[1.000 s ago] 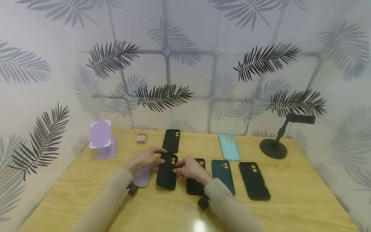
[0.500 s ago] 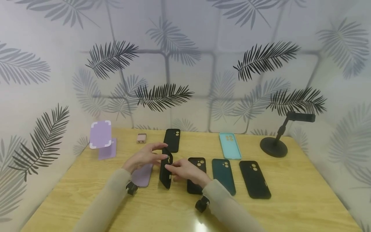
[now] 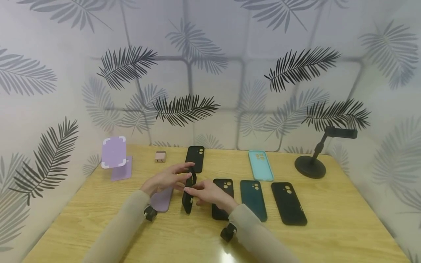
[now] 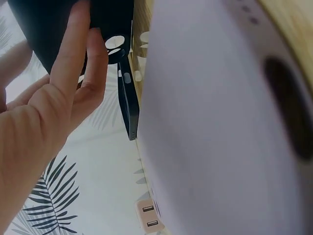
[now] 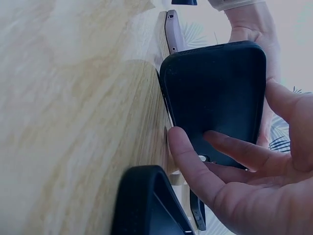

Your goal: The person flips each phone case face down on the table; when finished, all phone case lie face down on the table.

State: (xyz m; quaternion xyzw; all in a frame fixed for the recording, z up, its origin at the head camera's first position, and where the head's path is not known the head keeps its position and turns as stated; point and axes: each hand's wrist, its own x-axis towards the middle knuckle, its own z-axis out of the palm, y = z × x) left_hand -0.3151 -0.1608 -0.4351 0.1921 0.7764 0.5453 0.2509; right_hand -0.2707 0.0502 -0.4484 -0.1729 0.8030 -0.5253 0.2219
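Where the two hands meet over the wood-grain table (image 3: 345, 215), a black phone case (image 3: 187, 201) is up on its long edge, narrow side toward the head view. Left hand (image 3: 166, 179) has its upper part: fingertips on it, fingers partly bent, some lost behind it. Right hand (image 3: 210, 191) pinches it from the other side, thumb and fingers only slightly parted; one fingertip lies against its hollow inside in the right wrist view. So the case sits between the hands, at both sets of fingertips, clear of either palm. Whether its lower end touches the wood, cannot tell.

Left wrist view crops the held case at the top; two round lens holes show by the fingers. A purple phone case (image 3: 161, 201) fills much of that view, cut off at the edges; from the head, left hand covers its upper part. Right hand and sleeve (image 3: 246, 219) overlap another black case (image 3: 219, 212). Behind the hands, a third black case (image 3: 195, 157), its lower left corner masked by fingers, and a pink charger (image 3: 160, 157). Farther right: dark teal case (image 3: 252, 201), light blue case (image 3: 260, 166).
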